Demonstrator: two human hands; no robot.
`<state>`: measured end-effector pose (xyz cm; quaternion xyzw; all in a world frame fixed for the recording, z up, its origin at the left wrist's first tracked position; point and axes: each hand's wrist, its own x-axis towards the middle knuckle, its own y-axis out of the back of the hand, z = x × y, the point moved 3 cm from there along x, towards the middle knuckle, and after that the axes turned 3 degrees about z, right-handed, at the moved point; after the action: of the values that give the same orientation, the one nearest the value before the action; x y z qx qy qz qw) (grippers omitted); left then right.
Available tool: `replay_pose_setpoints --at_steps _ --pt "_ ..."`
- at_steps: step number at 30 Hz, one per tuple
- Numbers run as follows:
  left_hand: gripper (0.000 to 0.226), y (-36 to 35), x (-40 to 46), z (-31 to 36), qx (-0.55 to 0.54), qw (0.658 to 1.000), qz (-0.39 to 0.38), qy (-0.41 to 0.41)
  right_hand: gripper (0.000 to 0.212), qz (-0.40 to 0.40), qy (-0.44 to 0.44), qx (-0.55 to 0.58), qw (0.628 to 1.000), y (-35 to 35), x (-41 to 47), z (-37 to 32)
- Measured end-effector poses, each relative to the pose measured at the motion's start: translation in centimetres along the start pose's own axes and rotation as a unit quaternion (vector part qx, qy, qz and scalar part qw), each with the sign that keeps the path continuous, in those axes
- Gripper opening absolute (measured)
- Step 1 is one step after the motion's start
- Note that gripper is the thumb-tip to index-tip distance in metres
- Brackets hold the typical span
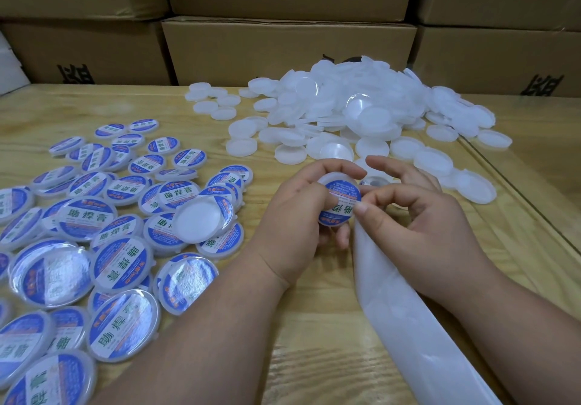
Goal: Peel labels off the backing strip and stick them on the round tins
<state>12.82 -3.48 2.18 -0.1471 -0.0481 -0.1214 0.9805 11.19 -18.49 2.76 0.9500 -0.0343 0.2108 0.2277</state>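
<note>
Small white tin (338,184) pinched in left hand (295,216) — looks light, smooth, a bit slippery. Right hand (418,216) presses thin, bendy sticker (341,201) down — best held by its edge.

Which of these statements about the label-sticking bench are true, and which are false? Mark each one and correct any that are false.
1. The left hand holds a tin with a blue label. True.
2. The labelled tins lie to the person's right. False: they lie to the left.
3. The pile of unlabelled white tins sits at the far side of the wooden table. True.
4. The backing strip is bright red. False: it is pale and translucent.
5. Cardboard boxes stand behind the table. True.
</note>
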Motion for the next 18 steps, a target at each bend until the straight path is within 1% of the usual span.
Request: replay_pose_setpoints --at_steps 4,9,13,16,18 --pt "0.047 -0.07 -0.07 0.09 -0.008 1.000 0.000 0.005 0.013 0.005 -0.002 0.001 1.000 -0.03 0.04 0.11" --pt "0.053 -0.26 -0.23 0.01 0.002 1.000 0.002 0.014 0.023 0.012 -0.012 0.008 1.000 0.02 0.02 0.31" --pt "0.048 -0.34 -0.32 -0.21 0.041 0.999 0.015 -0.001 0.008 0.024 -0.013 0.008 1.000 0.03 0.05 0.28" --pt "0.046 -0.25 -0.32 -0.33 0.086 0.996 0.031 -0.021 0.018 0.044 -0.008 -0.002 0.999 0.07 0.06 0.39" --pt "0.049 -0.19 -0.28 -0.42 0.092 0.995 0.032 -0.029 0.018 0.062 0.000 0.007 0.998 0.12 0.04 0.39"
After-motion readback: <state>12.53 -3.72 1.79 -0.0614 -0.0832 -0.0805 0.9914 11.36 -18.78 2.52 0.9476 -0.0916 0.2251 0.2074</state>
